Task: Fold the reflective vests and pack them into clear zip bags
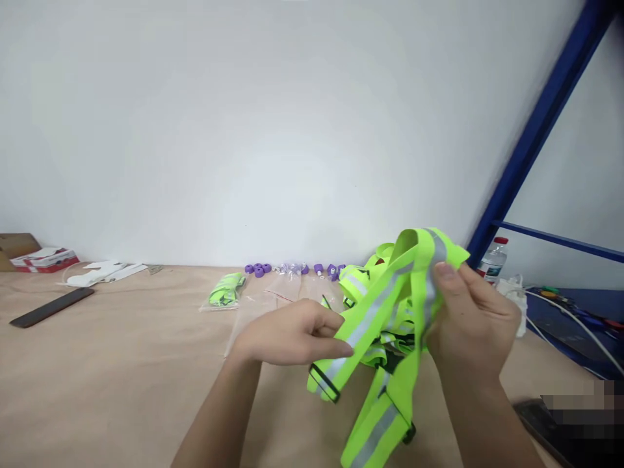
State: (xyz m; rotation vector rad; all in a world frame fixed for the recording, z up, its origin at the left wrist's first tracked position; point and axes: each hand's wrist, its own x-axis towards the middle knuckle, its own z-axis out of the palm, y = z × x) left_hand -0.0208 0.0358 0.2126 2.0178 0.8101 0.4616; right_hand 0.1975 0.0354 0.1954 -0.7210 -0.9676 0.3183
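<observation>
Raised above the table is a neon yellow-green reflective strap (pixel 377 312) with a silver stripe, looped and partly twisted. My right hand (pixel 472 322) pinches its upper loop between thumb and fingers. My left hand (pixel 292 335) has its thumb and fingers closed on a lower length, close to a black buckle (pixel 324 383). Another end hangs toward me with a dark slider (pixel 409 433) at its edge. Behind, partly covered by the held strap, lies a heap of similar straps (pixel 358 283).
A bagged folded strap (pixel 225 290) lies near clear plastic bags (pixel 253 309) and several purple pieces (pixel 258 268) along the wall. At left are a dark flat bar (pixel 52 307) and a red-white box (pixel 46 260). A bottle (pixel 493 260) stands at right by a blue frame (pixel 531 143).
</observation>
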